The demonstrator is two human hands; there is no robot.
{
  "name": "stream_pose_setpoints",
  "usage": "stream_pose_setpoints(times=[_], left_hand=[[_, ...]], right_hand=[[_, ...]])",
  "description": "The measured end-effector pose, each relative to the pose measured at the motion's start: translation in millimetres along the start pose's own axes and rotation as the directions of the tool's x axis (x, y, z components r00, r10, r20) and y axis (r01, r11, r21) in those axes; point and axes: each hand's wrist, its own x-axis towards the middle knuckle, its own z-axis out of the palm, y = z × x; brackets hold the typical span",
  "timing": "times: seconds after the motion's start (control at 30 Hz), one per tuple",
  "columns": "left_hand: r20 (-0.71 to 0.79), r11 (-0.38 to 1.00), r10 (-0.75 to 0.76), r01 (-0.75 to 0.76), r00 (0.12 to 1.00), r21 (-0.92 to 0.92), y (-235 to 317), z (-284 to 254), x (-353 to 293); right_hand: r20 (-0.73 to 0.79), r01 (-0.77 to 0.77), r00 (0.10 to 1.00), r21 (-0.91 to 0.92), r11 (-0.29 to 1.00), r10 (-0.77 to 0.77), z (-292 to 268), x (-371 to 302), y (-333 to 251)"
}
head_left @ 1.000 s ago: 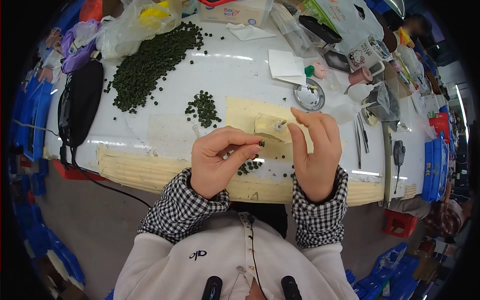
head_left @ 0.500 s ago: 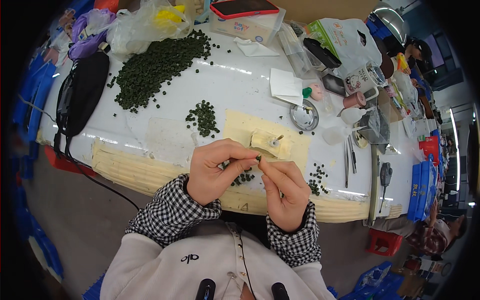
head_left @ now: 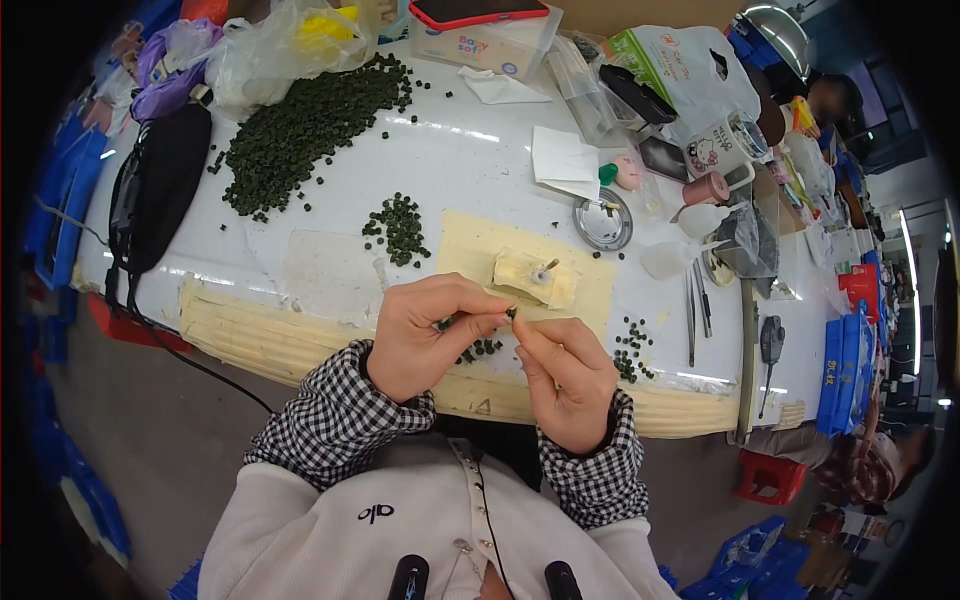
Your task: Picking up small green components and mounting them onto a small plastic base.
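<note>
Fingertips of my left hand (head_left: 428, 335) and my right hand (head_left: 568, 378) meet over the bench's near edge, pinched around one small dark green piece (head_left: 511, 312). It is about the size of a fingertip, and its finer shape is too small to make out. Just beyond my hands, a cream block with an upright metal peg (head_left: 545, 274) rests on a yellow sheet (head_left: 462, 238). Loose green pieces (head_left: 482, 350) lie partly hidden under my left hand. Another scatter of them (head_left: 632, 350) lies right of my right hand.
A big heap of green pieces (head_left: 300, 135) covers the far left, with a smaller pile (head_left: 397, 230) nearer. Tweezers (head_left: 690, 320) and a round metal dish (head_left: 603, 222) are at the right. A black bag (head_left: 165, 195), a tissue box (head_left: 480, 45) and plastic bags stand around.
The whole view has shifted slightly. Both hands stay together, pinching the small green piece with barely any movement.
</note>
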Motion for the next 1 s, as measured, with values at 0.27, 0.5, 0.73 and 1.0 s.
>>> stream_pose_setpoints(times=[0.27,0.5,0.73,1.0], left_hand=[[-0.006,0.997,-0.071,0.071,0.997,0.019,0.5,3.7,1.2],[0.039,0.859,-0.101,0.067,0.994,0.508,9.9,-19.1,-18.3],[-0.068,0.863,0.033,0.006,0.997,0.505,1.3,-22.1,-32.0],[-0.234,0.807,0.163,0.007,0.959,0.591,-11.0,-50.0,-27.3]], right_hand=[[-0.111,-0.12,0.986,0.029,0.992,0.123,-11.7,-5.8,6.8],[-0.152,-0.217,0.973,-0.36,0.907,0.173,-32.9,-39.0,23.0],[-0.128,-0.152,0.987,-0.526,0.837,0.099,-14.6,-41.9,19.5],[-0.175,-0.204,0.975,-0.445,0.872,0.139,-7.2,-44.9,26.5]])
